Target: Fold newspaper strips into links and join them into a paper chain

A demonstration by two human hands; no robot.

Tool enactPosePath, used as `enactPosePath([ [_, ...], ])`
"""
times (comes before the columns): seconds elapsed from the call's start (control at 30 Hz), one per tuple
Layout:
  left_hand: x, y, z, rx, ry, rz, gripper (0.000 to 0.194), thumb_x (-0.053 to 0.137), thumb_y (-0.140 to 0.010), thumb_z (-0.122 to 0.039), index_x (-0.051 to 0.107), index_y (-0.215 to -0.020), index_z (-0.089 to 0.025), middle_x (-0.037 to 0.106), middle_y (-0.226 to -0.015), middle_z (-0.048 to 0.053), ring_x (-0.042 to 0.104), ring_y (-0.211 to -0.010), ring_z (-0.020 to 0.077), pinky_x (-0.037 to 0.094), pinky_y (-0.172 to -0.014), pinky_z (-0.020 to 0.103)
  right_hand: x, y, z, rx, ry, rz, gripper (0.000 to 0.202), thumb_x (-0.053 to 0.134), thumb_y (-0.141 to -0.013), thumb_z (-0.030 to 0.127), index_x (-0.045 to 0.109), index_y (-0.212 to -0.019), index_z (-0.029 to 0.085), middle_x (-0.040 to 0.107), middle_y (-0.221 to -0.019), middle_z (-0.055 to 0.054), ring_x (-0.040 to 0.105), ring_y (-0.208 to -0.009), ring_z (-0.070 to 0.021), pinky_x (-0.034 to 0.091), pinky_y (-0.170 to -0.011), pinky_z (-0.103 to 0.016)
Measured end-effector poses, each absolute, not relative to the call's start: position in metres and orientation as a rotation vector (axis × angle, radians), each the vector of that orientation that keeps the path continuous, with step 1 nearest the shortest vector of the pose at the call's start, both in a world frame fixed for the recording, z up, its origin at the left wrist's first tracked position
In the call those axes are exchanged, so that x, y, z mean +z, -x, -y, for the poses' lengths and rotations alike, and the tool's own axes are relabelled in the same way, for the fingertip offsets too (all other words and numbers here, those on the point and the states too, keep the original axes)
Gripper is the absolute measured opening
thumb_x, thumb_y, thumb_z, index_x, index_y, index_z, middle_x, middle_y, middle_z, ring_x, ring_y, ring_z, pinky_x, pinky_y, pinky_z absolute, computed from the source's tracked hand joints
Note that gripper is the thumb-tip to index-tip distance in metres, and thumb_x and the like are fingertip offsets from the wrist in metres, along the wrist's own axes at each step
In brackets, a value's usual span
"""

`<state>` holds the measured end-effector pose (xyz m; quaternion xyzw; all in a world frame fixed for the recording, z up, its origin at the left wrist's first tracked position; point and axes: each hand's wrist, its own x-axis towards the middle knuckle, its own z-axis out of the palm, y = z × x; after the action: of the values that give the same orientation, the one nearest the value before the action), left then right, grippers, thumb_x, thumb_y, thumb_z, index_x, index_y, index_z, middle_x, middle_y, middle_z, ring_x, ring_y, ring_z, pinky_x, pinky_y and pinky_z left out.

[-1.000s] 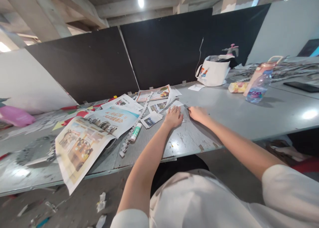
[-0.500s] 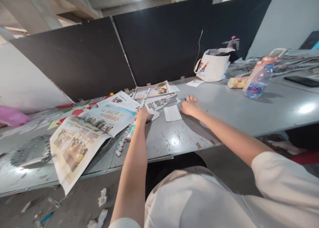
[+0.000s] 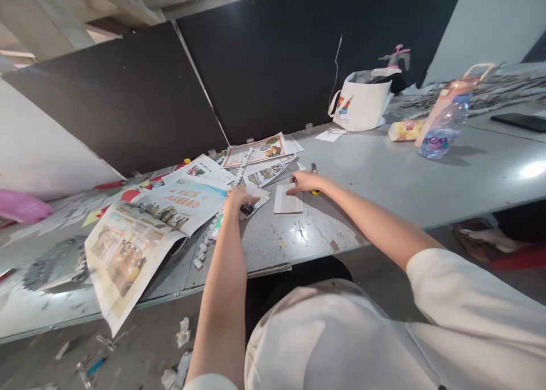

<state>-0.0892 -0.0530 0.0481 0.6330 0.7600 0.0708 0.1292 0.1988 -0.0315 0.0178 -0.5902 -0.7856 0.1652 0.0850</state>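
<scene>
Since half a second ago, the right hand (image 3: 306, 181) has slid left from beside the white paper (image 3: 286, 203) onto its top right part, while the left hand (image 3: 239, 199) has stayed to the left of it. So the paper lies just under the right grip and a little to its left, between the two hands, and the right hand is the nearer one. Its thumb and pointing finger are bent and a bit apart, touching the paper; I cannot tell if they pinch it. To the paper's left, the left grip rests on a small photo card (image 3: 260, 199), with its thumb on top; I cannot tell how tight it is. Just right of the paper, a dark and yellow cutter (image 3: 315, 192) peeks out by the right hand, held or not, I cannot tell. The paper lies flat on the gray surface (image 3: 267, 242). It is plain, pale and almost square, so no long side stands out.
</scene>
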Motion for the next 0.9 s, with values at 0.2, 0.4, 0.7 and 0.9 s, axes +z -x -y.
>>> enactPosePath([
  [0.2, 0.048, 0.087, 0.054, 0.394, -1.912, -2.094, 0.047, 0.100, -0.068, -0.025, 0.074, -0.107, -0.019, 0.084, -0.120, 0.021, 0.079, -0.122, 0.0382, 0.060, -0.097, 0.039, 0.023, -0.196, 0.044, 0.500, 1.739, 2.362, 0.046, 0.088, -0.087, 0.055, 0.079, -0.116, 0.021, 0.080, -0.125, -0.018, 0.074, -0.117, -0.0394, 0.052, -0.095, -0.046],
  [0.4, 0.043, 0.088, 0.048, 0.674, -1.829, -1.969, 0.044, 0.098, -0.063, -0.017, 0.074, -0.100, -0.019, 0.085, -0.107, 0.015, 0.079, -0.119, 0.0373, 0.060, -0.100, 0.038, 0.020, -0.196, 0.047, 0.592, 1.598, 2.319, 0.054, 0.089, -0.084, 0.040, 0.075, -0.132, 0.020, 0.080, -0.129, -0.015, 0.075, -0.112, -0.0340, 0.051, -0.083, -0.035],
  [0.7, 0.036, 0.072, 0.051, 0.921, -1.577, -1.742, 0.039, 0.096, -0.073, -0.023, 0.080, -0.108, -0.017, 0.085, -0.092, 0.008, 0.081, -0.099, 0.0287, 0.063, -0.083, 0.031, 0.023, -0.208, 0.037, 0.707, 1.324, 2.318, 0.020, 0.084, -0.088, 0.038, 0.079, -0.092, 0.019, 0.076, -0.087, -0.006, 0.070, -0.086, -0.0276, 0.051, -0.077, -0.035],
  [0.9, 0.023, 0.061, 0.046, 0.998, -1.482, -1.662, 0.038, 0.093, -0.079, -0.022, 0.081, -0.114, -0.014, 0.083, -0.086, 0.007, 0.080, -0.087, 0.0234, 0.064, -0.082, 0.031, 0.023, -0.206, 0.038, 0.937, 1.105, 2.025, 0.035, 0.081, -0.093, 0.043, 0.079, -0.114, 0.016, 0.083, -0.120, -0.014, 0.075, -0.110, -0.0319, 0.059, -0.095, -0.041],
])
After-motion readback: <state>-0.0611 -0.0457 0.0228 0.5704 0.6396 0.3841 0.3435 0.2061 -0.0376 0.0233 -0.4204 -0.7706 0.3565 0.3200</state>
